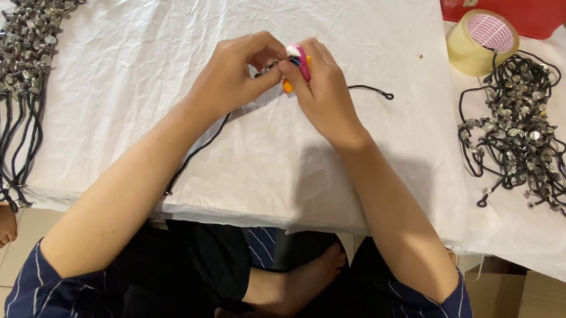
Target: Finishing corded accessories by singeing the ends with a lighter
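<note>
Pinching: left hand (229, 76) and right hand (323, 92) nip black cord (199, 146), pink tool (301, 61), frame centre | cord limp, light; hold near studs.

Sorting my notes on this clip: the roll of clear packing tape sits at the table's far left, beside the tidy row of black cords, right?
Not quite. The head view shows the roll of clear packing tape at the far right, beside the tangled pile of black cords; the tidy row of black cords lies left.
</note>
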